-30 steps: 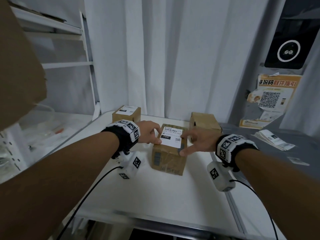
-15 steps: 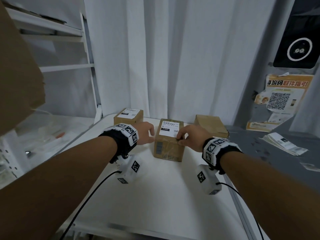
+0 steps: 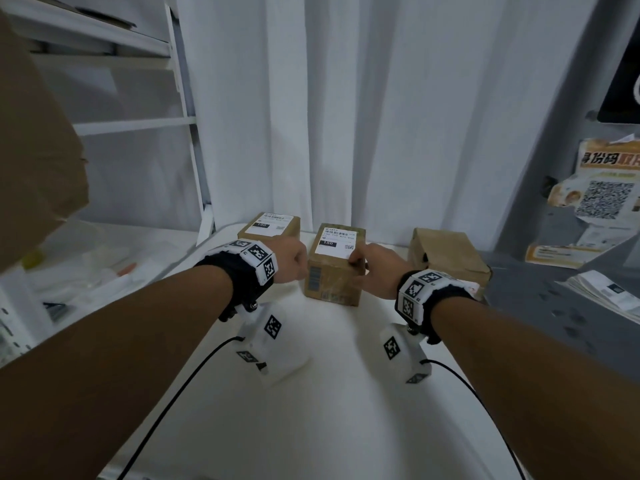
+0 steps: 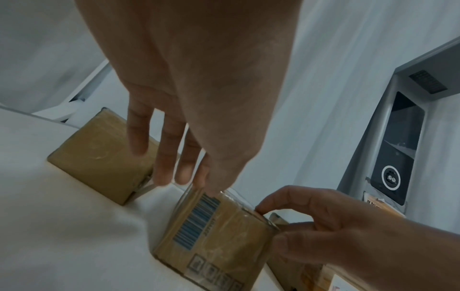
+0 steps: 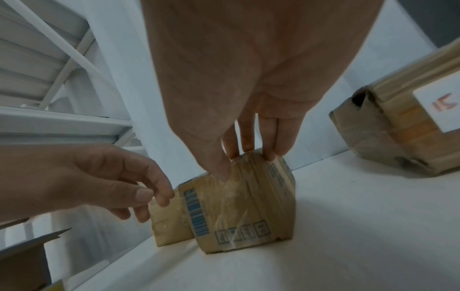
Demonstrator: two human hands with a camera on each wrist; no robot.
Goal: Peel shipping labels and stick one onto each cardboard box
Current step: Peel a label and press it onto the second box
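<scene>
Three cardboard boxes stand in a row at the back of the white table (image 3: 311, 403). The left box (image 3: 268, 227) and the middle box (image 3: 332, 275) each carry a white shipping label (image 3: 337, 242) on top. The right box (image 3: 446, 258) shows a bare top in the head view. My right hand (image 3: 367, 268) grips the middle box (image 5: 244, 206) at its near right top edge, thumb on the front face, fingers over the top. My left hand (image 3: 294, 261) hovers at that box's left side with loosely curled fingers (image 5: 149, 196) and holds nothing.
A stack of label sheets (image 3: 609, 296) lies on the grey surface (image 3: 519, 306) to the right. White shelving (image 3: 104, 265) with small clutter stands left. A curtain hangs behind the boxes. A QR-code poster (image 3: 606, 199) is on the right wall. The right box (image 5: 398, 128) bears a side sticker.
The middle box has slid away from me into line between the other two boxes. My left hand has come off it; my right hand went from flat fingers to gripping its edge.
</scene>
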